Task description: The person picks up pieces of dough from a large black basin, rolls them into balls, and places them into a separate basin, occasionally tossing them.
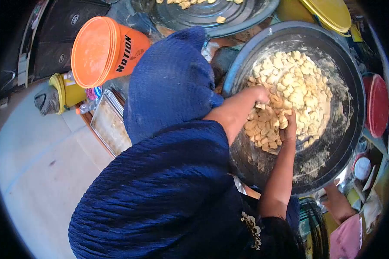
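Though clear of tub rim (234,71), L hand (260,94) fingers curled, R hand (289,124) fingers round pale pcs (284,118).

Left hand (261,95) among pale pieces (296,88), right hand (289,124) grasping some, dark basin (342,144), orange bucket (133,51)

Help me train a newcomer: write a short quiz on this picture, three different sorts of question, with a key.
1. Multiple choice. What lies heaped in the large dark tub?
a) whole fish
b) small pale lumps
c) green leaves

2. True or false. The left hand and the right hand both reach into the tub.

3. Fill in the blank. The black word printed in capitals on the side of the orange bucket is ____.

Key: 1. b; 2. true; 3. NATION
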`<move>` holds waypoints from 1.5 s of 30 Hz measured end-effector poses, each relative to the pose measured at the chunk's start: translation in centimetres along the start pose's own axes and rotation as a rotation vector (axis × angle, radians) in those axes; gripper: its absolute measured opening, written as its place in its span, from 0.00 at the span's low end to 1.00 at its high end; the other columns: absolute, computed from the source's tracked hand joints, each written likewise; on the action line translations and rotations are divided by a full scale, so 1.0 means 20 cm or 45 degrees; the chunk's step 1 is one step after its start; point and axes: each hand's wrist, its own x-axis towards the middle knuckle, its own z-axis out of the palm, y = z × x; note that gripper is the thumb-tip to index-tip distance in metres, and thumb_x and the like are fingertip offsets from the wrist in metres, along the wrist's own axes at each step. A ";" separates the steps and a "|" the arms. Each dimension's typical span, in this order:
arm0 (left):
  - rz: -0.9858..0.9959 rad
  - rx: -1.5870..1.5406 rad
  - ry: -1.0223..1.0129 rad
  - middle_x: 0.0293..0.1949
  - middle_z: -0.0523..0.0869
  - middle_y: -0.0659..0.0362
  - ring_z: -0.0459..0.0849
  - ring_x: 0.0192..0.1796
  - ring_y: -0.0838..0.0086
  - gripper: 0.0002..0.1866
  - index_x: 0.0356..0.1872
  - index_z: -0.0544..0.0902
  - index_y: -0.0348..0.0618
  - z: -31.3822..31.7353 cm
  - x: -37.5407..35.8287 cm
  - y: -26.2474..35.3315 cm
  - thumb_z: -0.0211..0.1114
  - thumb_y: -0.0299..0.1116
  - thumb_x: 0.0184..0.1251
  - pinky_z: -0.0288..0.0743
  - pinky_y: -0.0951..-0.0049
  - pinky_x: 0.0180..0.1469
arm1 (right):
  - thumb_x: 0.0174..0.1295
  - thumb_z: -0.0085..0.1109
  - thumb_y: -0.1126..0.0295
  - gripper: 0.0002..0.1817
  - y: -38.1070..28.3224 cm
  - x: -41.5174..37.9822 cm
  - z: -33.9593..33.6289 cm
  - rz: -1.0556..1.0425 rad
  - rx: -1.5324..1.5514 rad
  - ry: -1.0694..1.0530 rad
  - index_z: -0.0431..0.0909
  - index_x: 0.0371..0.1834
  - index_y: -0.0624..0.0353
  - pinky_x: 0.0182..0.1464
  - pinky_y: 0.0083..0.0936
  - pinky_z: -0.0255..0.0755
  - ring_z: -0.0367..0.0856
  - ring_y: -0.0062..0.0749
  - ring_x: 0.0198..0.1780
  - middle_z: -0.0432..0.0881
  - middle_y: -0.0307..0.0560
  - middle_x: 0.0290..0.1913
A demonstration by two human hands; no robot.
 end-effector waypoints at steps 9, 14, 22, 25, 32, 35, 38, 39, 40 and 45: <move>0.445 -0.785 -0.286 0.46 0.76 0.59 0.74 0.47 0.71 0.22 0.55 0.68 0.41 -0.29 -0.53 0.42 0.55 0.39 0.62 0.77 0.72 0.36 | 0.54 0.49 0.80 0.32 -0.45 -0.55 0.31 -0.325 -0.061 -0.214 0.55 0.64 0.53 0.40 0.22 0.73 0.74 0.30 0.43 0.72 0.48 0.47; 0.616 -0.769 -0.509 0.44 0.75 0.56 0.76 0.43 0.71 0.29 0.64 0.56 0.39 -0.30 -0.89 0.57 0.53 0.32 0.62 0.76 0.73 0.36 | 0.56 0.53 0.76 0.33 -0.56 -0.83 0.30 -0.515 -0.520 0.060 0.53 0.66 0.54 0.39 0.20 0.71 0.73 0.25 0.45 0.71 0.50 0.50; 0.796 -0.385 -0.591 0.31 0.74 0.62 0.72 0.26 0.79 0.31 0.64 0.56 0.40 -0.20 -1.41 0.71 0.54 0.32 0.58 0.72 0.78 0.34 | 0.53 0.59 0.73 0.32 -0.58 -1.27 0.32 -0.719 -0.655 0.126 0.58 0.63 0.58 0.36 0.18 0.70 0.71 0.24 0.40 0.68 0.47 0.51; 0.701 -0.534 -0.544 0.30 0.75 0.64 0.71 0.24 0.80 0.18 0.52 0.71 0.44 -0.18 -1.34 0.71 0.48 0.42 0.66 0.71 0.78 0.31 | 0.50 0.62 0.74 0.35 -0.59 -1.27 0.29 -0.617 -0.516 0.170 0.57 0.62 0.60 0.44 0.21 0.70 0.71 0.29 0.47 0.68 0.48 0.54; 0.564 -1.053 -0.586 0.33 0.77 0.62 0.72 0.30 0.79 0.31 0.54 0.68 0.49 0.01 -1.23 0.79 0.36 0.63 0.64 0.71 0.76 0.30 | 0.44 0.66 0.76 0.39 -0.52 -1.20 0.32 -1.304 -1.269 0.338 0.58 0.62 0.57 0.57 0.28 0.64 0.68 0.33 0.56 0.69 0.52 0.54; 0.462 -0.937 -0.460 0.30 0.76 0.62 0.70 0.26 0.80 0.32 0.53 0.69 0.47 0.02 -1.17 0.79 0.34 0.62 0.65 0.69 0.78 0.28 | 0.48 0.62 0.78 0.31 -0.54 -1.18 0.27 -0.797 -0.577 0.126 0.62 0.57 0.57 0.52 0.25 0.68 0.71 0.28 0.52 0.72 0.51 0.50; 0.494 -0.960 -0.407 0.29 0.75 0.62 0.69 0.25 0.81 0.32 0.52 0.69 0.44 -0.02 -1.16 0.81 0.31 0.61 0.66 0.68 0.81 0.26 | 0.49 0.61 0.78 0.27 -0.61 -1.16 0.21 -0.872 -0.401 0.239 0.64 0.54 0.57 0.50 0.23 0.68 0.72 0.25 0.50 0.73 0.48 0.49; 0.514 -0.970 -0.377 0.29 0.75 0.62 0.69 0.25 0.82 0.33 0.51 0.70 0.42 -0.03 -1.15 0.82 0.30 0.60 0.67 0.67 0.82 0.25 | 0.49 0.62 0.77 0.29 -0.62 -1.15 0.20 -0.887 -0.412 0.160 0.63 0.55 0.57 0.52 0.24 0.68 0.72 0.26 0.50 0.72 0.48 0.49; 0.539 -1.037 -0.418 0.31 0.76 0.61 0.70 0.25 0.80 0.34 0.51 0.70 0.42 -0.02 -1.12 0.82 0.29 0.61 0.66 0.68 0.82 0.26 | 0.48 0.64 0.75 0.31 -0.61 -1.14 0.21 -0.948 -0.590 0.152 0.62 0.57 0.56 0.53 0.25 0.67 0.71 0.29 0.51 0.72 0.48 0.50; 0.473 -0.983 -0.461 0.41 0.77 0.58 0.74 0.33 0.79 0.35 0.51 0.71 0.42 0.01 -1.10 0.82 0.29 0.62 0.66 0.69 0.82 0.28 | 0.47 0.65 0.73 0.32 -0.54 -1.07 0.25 -0.915 -0.675 0.209 0.61 0.56 0.58 0.50 0.25 0.68 0.74 0.30 0.45 0.75 0.44 0.44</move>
